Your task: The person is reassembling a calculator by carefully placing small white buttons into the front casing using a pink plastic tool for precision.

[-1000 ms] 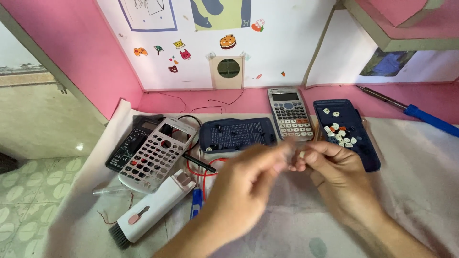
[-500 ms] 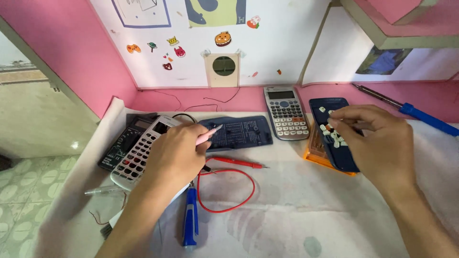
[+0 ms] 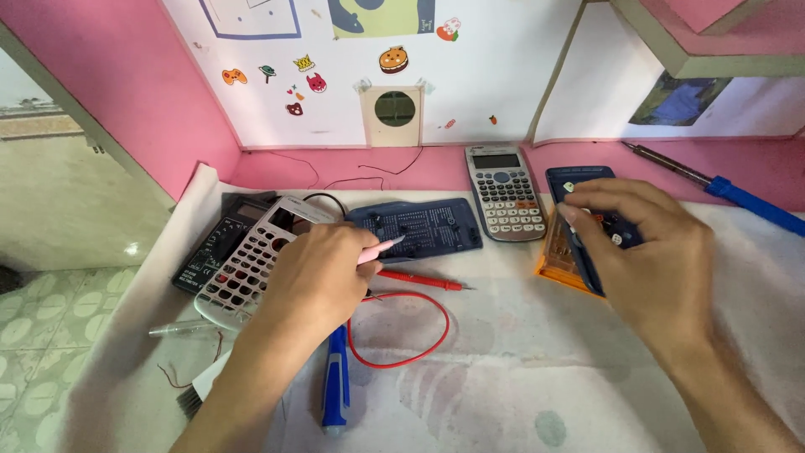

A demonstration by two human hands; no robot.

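My left hand [image 3: 314,277] sits knuckles-up with the fingers curled into a loose fist, pinching something thin, the forearm running back toward the lower left. My right hand [image 3: 650,252] is palm-down and a little blurred, fingers bent and spread with the tips pointing left, wrist and forearm angling off to the lower right corner.

- At your six o'clock the white cloth [image 3: 520,369] lies open.
- Red lead [image 3: 402,335] and blue screwdriver [image 3: 337,386] block seven o'clock.
- Grey calculator [image 3: 505,191] stands at twelve.
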